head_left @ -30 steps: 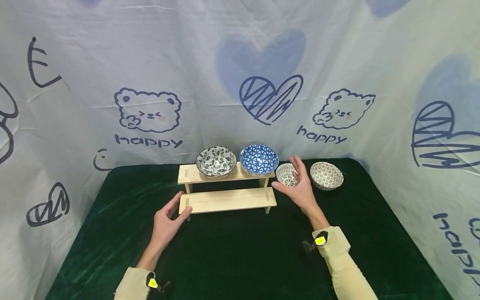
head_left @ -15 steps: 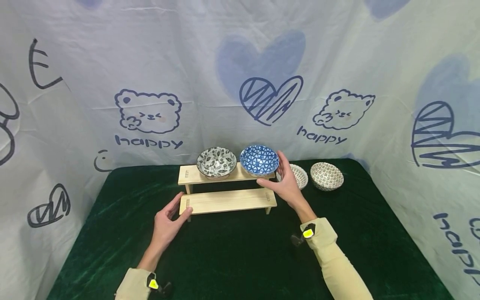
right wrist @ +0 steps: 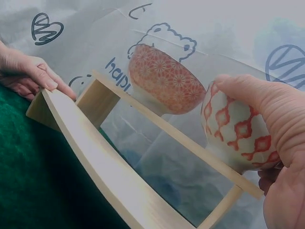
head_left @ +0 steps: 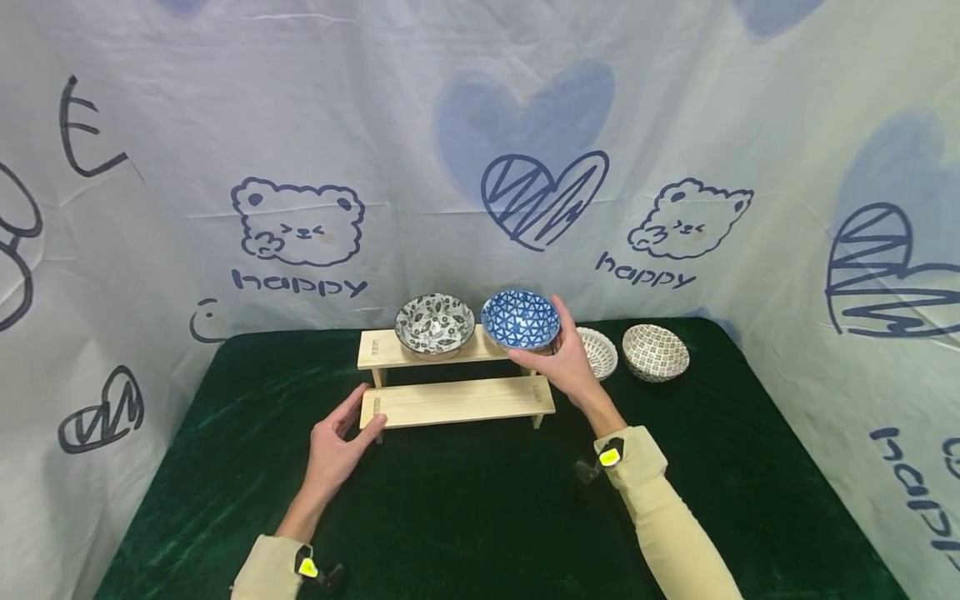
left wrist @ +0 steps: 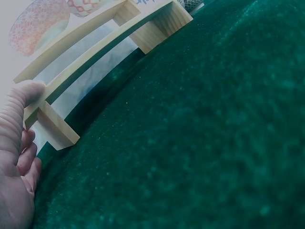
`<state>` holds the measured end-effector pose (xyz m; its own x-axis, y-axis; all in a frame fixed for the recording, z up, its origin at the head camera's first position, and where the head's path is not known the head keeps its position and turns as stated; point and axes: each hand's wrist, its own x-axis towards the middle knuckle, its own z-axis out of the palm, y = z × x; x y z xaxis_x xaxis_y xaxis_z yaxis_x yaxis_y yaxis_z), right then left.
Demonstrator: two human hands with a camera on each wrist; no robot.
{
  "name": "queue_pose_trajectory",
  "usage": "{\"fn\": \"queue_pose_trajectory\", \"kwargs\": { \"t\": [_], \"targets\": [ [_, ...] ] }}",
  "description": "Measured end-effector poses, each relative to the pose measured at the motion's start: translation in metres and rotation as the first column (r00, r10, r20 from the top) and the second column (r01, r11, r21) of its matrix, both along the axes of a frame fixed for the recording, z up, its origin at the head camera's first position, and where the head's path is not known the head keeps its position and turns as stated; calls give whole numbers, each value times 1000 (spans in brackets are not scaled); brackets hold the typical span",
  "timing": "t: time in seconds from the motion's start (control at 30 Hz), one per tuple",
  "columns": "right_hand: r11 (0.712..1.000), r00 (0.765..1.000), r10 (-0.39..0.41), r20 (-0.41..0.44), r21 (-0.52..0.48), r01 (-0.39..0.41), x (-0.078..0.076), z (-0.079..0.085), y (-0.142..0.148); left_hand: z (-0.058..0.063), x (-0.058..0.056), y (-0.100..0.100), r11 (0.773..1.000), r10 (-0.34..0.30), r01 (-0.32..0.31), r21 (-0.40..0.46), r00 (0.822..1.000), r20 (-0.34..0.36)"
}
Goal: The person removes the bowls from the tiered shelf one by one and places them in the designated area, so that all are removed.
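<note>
A two-tier wooden stand (head_left: pixel 457 402) stands towards the back of the table. My left hand (head_left: pixel 335 450) grips the left end of its lower shelf, the thumb on top and the fingers around the side. On the right part of the upper shelf sits a bowl (head_left: pixel 520 319), blue and white inside, with red motifs outside in the right wrist view. My right hand (head_left: pixel 572 364) holds this bowl by its right side, thumb at the near rim and fingers round the far side. A black-and-white leaf-patterned bowl (head_left: pixel 435 323) sits to its left, untouched.
Right of the stand, a small white patterned bowl (head_left: pixel 601 353) is partly hidden by my right hand. Beside it lies a brown-and-white checked bowl (head_left: pixel 655 352), tilted. Dark green cloth (head_left: pixel 480 508) covers the table, and a printed white curtain (head_left: pixel 420 125) hangs close behind.
My right hand has moved left from the small white bowl to the blue bowl and closed on its side. The left hand has stayed on the stand; the bowls look unmoved.
</note>
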<state>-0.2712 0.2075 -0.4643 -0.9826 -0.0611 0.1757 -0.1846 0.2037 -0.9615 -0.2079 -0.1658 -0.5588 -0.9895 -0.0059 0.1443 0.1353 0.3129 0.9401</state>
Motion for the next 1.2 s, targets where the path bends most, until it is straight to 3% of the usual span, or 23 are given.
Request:
{"fn": "queue_pose_trajectory", "kwargs": {
  "t": [0.3, 0.6, 0.83, 0.93, 1.2],
  "targets": [
    [1000, 1000, -1, 7, -21, 1, -1, 4, -1, -2, 1, -3, 1000, 3, -4, -11, 999, -37],
    [999, 999, -39, -19, 23, 40, -5, 2, -3, -4, 3, -2, 1000, 18, -18, 0, 999, -36],
    [995, 995, -90, -50, 46, 93, 0, 0, -5, -2, 5, -1, 1000, 7, -7, -2, 1000, -11],
    [993, 993, -105, -62, 40, 107, 1, -2, -5, 3, 5, 1, 1000, 9, -9, -3, 1000, 4],
    [993, 989, -114, -94, 4, 115, 1, -5, -5, 34, 16, 8, 1000, -13, 13, -19, 1000, 2]
  ]
}}
